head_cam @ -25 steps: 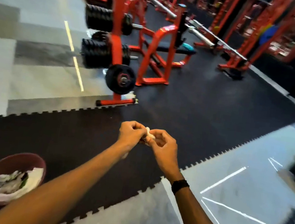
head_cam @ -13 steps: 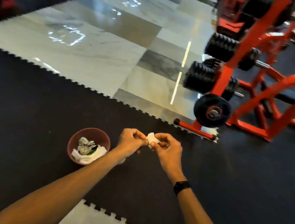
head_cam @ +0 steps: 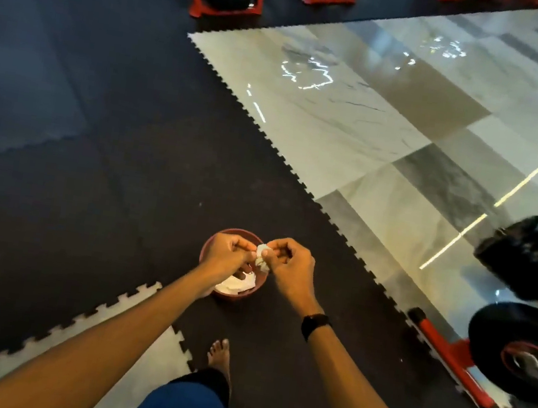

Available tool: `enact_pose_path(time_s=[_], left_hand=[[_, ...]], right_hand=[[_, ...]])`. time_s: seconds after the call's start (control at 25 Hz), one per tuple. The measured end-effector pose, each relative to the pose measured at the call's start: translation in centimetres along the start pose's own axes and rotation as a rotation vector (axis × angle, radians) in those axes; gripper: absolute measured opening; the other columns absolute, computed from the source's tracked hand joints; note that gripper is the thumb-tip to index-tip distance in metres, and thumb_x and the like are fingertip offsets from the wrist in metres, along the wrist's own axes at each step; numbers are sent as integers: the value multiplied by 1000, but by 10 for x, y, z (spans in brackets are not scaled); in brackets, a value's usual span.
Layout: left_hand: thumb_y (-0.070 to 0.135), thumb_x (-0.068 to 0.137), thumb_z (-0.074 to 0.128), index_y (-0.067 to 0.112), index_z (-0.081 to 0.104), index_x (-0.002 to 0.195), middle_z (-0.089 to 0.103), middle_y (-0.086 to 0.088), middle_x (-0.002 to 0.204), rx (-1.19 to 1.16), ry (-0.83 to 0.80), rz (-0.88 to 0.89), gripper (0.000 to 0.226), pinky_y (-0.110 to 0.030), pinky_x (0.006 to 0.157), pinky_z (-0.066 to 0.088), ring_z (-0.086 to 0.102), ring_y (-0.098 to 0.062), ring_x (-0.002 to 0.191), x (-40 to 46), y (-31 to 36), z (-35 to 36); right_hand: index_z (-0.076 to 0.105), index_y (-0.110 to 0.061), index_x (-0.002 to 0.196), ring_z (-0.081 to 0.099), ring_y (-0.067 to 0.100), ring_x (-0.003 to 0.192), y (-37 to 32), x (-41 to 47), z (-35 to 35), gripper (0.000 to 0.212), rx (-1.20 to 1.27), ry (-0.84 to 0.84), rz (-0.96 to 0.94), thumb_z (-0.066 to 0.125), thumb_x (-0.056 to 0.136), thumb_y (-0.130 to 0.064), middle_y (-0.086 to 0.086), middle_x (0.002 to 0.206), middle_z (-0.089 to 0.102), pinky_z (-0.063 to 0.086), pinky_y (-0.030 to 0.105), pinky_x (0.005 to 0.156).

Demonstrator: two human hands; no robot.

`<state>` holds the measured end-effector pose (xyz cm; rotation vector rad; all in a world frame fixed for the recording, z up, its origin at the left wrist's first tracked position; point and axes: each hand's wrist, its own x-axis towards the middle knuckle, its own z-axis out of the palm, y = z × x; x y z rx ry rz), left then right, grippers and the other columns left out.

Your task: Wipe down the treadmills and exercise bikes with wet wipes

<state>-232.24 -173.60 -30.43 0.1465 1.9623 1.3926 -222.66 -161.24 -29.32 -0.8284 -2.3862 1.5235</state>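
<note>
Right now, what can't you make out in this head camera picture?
- Bin: the left hand and its forearm cover most of what it holds.
- Wipe: only a crumpled bit shows between the left and right hand.
- Weight plates: blurred, cut off by the right edge.
- Treadmills and bikes: none recognisable.

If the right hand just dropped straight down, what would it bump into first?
Probably the red bin on the black mat. The right hand, pinching a crumpled wipe, looks above its right rim, though depth is unclear.
</note>
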Motion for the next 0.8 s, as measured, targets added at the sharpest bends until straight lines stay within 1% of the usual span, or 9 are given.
enact_pose_path(time_s=[0.12,0.2,0.28,0.36,0.44,0.48,0.52,0.64,0.8], left_hand=[[3,90,66,8,73,102,75,-10,93,-59,101,-62,15,-34,68,62,75,-21,77,30,0,-8],[6,91,66,10,74,104,75,-9,97,-58,122,-98,16,-36,73,62,74,-20,81,46,2,-7],[9,93,65,12,74,105,74,-6,98,-65,139,-107,16,-37,77,62,74,-19,84,61,8,-8],[10,95,62,13,74,105,74,-5,96,-72,173,-117,16,-31,71,61,73,-18,82,72,15,-11],[15,97,59,14,72,105,73,-4,94,-65,195,-126,15,-29,67,60,72,-18,83,77,20,-12],[18,98,59,17,71,105,73,-3,93,-56,215,-135,14,-32,70,61,72,-18,84,81,21,-12],[20,98,59,20,70,103,71,-2,93,-49,237,-152,13,-36,75,61,71,-18,85,83,25,-12],[24,98,59,23,68,104,69,1,95,-72,272,-193,11,-40,81,60,69,-18,89,96,26,-12],[24,98,59,15,68,112,71,-2,96,-130,300,-246,19,-40,77,59,68,-18,85,101,32,2]], right_hand=[[68,-14,104,65,1,83,-2,38,9,15,-65,-134,-5,65,93,-4,-5,93,67,54,14,73],[67,-11,110,63,0,86,0,63,8,20,-92,-181,26,60,95,0,-2,100,68,52,11,73],[67,-9,114,63,2,90,0,86,8,22,-119,-218,30,58,96,0,3,107,69,53,13,77],[65,-8,118,63,6,96,0,106,9,24,-138,-260,45,57,96,-1,5,112,69,54,16,81],[63,-7,124,59,6,99,1,116,10,28,-152,-301,58,56,98,-2,2,113,65,50,13,78],[61,-7,127,58,6,100,2,122,10,30,-166,-318,65,55,98,-3,0,113,63,49,12,79],[60,-7,130,58,8,102,0,128,8,32,-163,-327,87,54,99,-3,0,115,62,49,16,84],[58,-8,132,65,21,109,14,148,3,33,-145,-338,130,53,100,-5,9,122,65,54,38,98],[60,-8,129,67,24,107,27,159,-6,30,-150,-362,161,52,100,-5,10,120,66,57,40,93]])
